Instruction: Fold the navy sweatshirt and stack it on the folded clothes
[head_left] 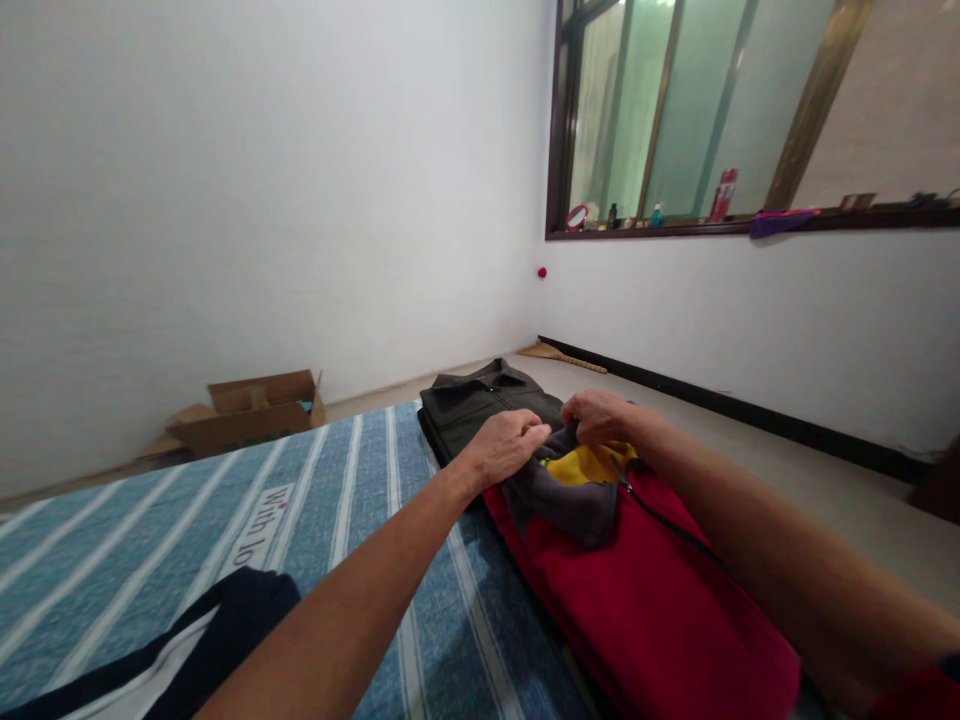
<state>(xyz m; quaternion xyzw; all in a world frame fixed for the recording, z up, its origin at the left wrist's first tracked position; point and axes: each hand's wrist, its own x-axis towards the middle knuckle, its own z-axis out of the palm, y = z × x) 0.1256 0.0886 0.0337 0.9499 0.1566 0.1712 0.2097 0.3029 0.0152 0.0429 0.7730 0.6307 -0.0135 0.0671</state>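
A folded red jacket [660, 590] with a grey collar and yellow lining lies on the bed, its zip edge running down the right side. My right hand [596, 415] is closed on the far right part of the grey collar. At the collar's left side, my left hand [514, 447] has its fingers curled together on the cloth; the fingertips are partly hidden. Just beyond both hands, a dark grey folded garment [469, 405] with a zipped collar lies at the bed's far edge, partly covered by my left hand.
The blue-and-white striped bed cover [330, 520] spreads to the left, with a navy and white garment [247, 605] near me. An open cardboard box [255, 415] stands beyond the bed. A broom [566, 357] lies along the wall below a window sill [675, 229] holding small items.
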